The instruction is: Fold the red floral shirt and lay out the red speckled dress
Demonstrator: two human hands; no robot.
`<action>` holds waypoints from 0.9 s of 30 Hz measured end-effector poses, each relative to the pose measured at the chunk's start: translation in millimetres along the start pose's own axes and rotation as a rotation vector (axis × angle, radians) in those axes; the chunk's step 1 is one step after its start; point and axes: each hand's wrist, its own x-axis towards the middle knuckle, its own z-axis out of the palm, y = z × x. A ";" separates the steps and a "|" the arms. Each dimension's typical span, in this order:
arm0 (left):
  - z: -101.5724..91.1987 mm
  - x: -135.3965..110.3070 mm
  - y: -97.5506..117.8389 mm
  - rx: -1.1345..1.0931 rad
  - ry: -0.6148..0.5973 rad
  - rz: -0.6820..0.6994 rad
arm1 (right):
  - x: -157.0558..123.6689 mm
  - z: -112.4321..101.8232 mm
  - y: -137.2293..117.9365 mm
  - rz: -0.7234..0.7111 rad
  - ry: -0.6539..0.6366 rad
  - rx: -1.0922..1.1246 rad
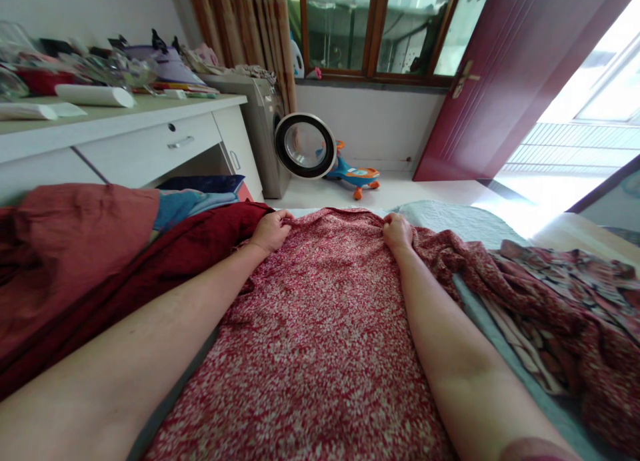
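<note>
A red garment with a small white floral print [320,314] lies spread flat on the bed in front of me, between my forearms. My left hand [271,231] is closed on its far left corner. My right hand [397,233] is closed on its far right corner. Both arms stretch straight out over the cloth. The fingertips are tucked into the fabric and hidden.
Dark red and rust cloths [75,261] are heaped at the left, a patterned garment [565,294] at the right on the grey-green bedsheet [465,222]. A cluttered white desk [125,134], a washing machine [280,137] with its door open, a toy ride-on car [356,175] and a red door [505,81] lie beyond.
</note>
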 end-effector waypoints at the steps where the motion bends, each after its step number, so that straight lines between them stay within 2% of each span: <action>1: 0.7 -1.9 1.3 0.030 -0.029 0.039 | 0.0 -0.1 0.1 0.000 -0.001 0.001; 5: 7.0 -17.9 14.9 0.253 -0.122 0.229 | -0.2 -0.8 -0.4 0.001 -0.009 0.000; 8: 13.4 -29.1 30.2 0.424 -0.107 0.252 | -0.7 -1.8 -1.6 0.005 -0.017 -0.007; 14: 20.0 -27.4 45.3 0.552 -0.082 0.057 | -2.2 -4.4 -3.5 -0.010 -0.043 -0.018; 19: 15.7 -16.9 45.6 0.614 -0.132 0.005 | -4.2 -7.5 -5.5 -0.012 -0.053 -0.018; 22: 11.1 -6.1 46.9 0.546 -0.160 -0.039 | -5.8 -9.9 -7.1 0.000 -0.045 -0.018; 27: 12.3 16.4 45.4 0.325 -0.187 -0.232 | -6.2 -10.5 -6.1 -0.067 0.068 -0.076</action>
